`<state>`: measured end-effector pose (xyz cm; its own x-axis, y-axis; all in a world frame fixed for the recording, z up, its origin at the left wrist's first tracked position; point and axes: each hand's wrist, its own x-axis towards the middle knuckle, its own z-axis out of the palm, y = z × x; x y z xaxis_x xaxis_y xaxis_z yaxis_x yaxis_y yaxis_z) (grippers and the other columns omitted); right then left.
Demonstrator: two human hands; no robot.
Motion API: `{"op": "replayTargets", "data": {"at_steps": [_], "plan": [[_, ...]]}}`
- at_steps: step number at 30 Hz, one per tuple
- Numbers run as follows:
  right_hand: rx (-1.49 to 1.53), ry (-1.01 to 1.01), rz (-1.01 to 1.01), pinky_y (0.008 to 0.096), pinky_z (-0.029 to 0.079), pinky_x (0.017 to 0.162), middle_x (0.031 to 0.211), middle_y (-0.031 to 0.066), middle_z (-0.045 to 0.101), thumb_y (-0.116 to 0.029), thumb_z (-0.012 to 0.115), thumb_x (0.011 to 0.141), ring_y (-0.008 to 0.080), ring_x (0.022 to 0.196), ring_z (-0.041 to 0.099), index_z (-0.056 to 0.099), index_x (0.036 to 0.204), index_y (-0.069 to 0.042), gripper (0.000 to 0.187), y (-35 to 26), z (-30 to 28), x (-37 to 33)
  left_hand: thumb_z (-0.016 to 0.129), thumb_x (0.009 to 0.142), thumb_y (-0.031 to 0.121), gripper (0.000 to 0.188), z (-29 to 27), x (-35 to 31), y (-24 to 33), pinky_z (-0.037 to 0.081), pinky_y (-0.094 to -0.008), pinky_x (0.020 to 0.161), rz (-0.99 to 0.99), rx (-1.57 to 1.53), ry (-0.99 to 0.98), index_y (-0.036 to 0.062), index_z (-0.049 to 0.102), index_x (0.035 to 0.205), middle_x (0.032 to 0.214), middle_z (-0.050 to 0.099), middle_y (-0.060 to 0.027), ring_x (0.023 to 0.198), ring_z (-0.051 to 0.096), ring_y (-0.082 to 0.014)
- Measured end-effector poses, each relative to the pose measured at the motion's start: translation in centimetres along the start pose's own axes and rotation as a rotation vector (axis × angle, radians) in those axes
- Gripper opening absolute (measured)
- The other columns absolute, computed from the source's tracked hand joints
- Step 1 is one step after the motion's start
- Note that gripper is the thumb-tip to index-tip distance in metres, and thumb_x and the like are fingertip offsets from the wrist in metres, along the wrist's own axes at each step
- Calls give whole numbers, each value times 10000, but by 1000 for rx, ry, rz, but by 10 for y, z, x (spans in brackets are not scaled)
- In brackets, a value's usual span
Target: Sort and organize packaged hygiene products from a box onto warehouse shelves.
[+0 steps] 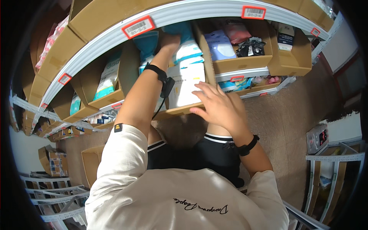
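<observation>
My left hand reaches deep into a cardboard box on the shelf, among blue-and-white packages. Its fingers are hidden at the back, below the shelf beam, so whether they grip anything does not show. Toward the front of the same box lies a flat white package with small print. My right hand is open over the box's front right corner, fingers apart, with the fingertips at the white package's edge; I cannot tell if they touch it. Another blue package stands left of my left wrist.
A metal shelf beam with red-framed labels runs above the box. To the right, an open box holds purple, pink and black packs. Left stands a box with a teal-and-white bag. A cardboard box sits on the floor behind my left arm.
</observation>
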<state>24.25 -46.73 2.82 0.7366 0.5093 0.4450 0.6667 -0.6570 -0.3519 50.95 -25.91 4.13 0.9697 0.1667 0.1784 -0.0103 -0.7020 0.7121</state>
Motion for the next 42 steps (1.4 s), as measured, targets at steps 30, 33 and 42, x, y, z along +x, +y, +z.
{"op": "replayTargets", "data": {"at_steps": [30, 33, 42], "plan": [[-345, -194, 211, 500, 464, 880, 1014, 108, 693, -345, 607, 939, 273, 1021, 645, 674, 1082, -66, 321, 33, 40, 99, 567, 995, 308, 500, -181, -227, -2, 443, -387, 996, -56, -741, -110, 58, 441, 1409, 1420, 488, -95, 1252, 540, -207], [-323, -288, 244, 504, 464, 893, 1015, 110, 694, -364, 610, 936, 275, 1036, 644, 671, 1087, -63, 343, 33, 36, 109, 555, 1000, 278, 406, -196, -243, -32, 456, -350, 957, -93, -590, -118, 70, 501, 1345, 1373, 540, -82, 1215, 566, -184], [-514, -270, 212, 559, 455, 913, 1027, 134, 688, -377, 598, 929, 310, 1040, 647, 633, 1150, -65, 384, -11, 31, 115, 558, 996, 214, 299, -243, -295, -84, 491, -296, 888, -161, -631, -22, 79, 570, 1263, 1341, 583, -66, 1160, 606, -157]]}}
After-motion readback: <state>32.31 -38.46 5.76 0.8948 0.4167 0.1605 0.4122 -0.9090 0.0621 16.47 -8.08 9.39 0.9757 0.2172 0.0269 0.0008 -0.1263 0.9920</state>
